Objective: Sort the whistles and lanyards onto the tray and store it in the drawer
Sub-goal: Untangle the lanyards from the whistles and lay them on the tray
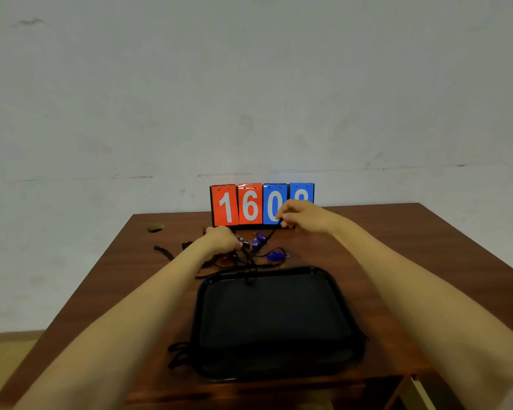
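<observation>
A black tray [274, 318] lies on the brown table, near me. Behind its far rim sits a tangle of black lanyards [234, 260] with two blue whistles [259, 239] [274, 255] among them. My left hand [219, 239] rests on the tangle and pinches a small dark clip at its fingertips. My right hand [301, 216] is raised in front of the scoreboard and pinches a black cord that runs down to the upper blue whistle. One lanyard end hangs over the tray's far rim. More black cord [178, 355] pokes out at the tray's near left corner.
A flip scoreboard [249, 204] with red and blue number cards stands at the back of the table [397, 261] against the white wall. A loose black strap [165, 252] lies left of the tangle. A round cable hole [155, 228] is at the back left.
</observation>
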A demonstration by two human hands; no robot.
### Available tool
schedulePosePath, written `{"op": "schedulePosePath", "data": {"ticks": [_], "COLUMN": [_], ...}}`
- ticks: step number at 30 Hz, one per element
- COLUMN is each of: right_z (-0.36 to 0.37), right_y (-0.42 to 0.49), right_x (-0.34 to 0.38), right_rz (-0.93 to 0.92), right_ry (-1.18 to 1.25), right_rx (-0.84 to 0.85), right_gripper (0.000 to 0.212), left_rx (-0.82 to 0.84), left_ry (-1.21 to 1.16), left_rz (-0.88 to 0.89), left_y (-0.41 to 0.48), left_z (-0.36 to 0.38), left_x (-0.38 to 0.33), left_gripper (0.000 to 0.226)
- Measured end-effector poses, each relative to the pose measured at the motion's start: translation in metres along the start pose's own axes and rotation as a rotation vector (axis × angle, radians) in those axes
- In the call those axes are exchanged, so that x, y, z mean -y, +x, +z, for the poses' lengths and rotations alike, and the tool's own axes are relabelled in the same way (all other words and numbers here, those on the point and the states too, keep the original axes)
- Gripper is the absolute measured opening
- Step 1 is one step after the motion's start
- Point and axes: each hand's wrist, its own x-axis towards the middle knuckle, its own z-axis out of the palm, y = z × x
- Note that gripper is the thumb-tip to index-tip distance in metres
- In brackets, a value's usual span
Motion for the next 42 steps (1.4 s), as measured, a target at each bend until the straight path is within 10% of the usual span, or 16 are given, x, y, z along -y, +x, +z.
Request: {"op": "schedulePosePath", "data": {"ticks": [7, 18, 27, 32, 42], "right_z": [0.01, -0.005, -0.019, -0.021, 0.004], "right_y": [-0.012, -0.021, -0.034, -0.041, -0.066], "right_x": [0.014, 0.021, -0.008, -0.023, -0.082], "right_rz": [-0.1, -0.33, -0.337, -0.236, -0.014], "right_ry": [-0.013, -0.455, -0.826, -0.818, -0.667], "right_rx": [-0.026, -0.493, -0.895, -0.946, -0.914], "right_gripper": [0.009, 0.02, 0.008, 0.008, 0.016], "left_rx": [-0.086, 0.01, -0.073, -0.354, -0.367], "left_ry": [-0.585, -0.654, -0.112, 0.047, 0.224], "left_rz": [0.268, 0.423, 0.517, 0.476, 0.358], "left_y": [-0.029, -0.038, -0.047, -0.04, -0.048], "left_z": [0.021, 0.019, -0.005, -0.012, 0.015], "left_x": [-0.026, -0.028, -0.01, 0.013, 0.059], "left_gripper": [0.036, 0.031, 0.032, 0.032, 0.028]}}
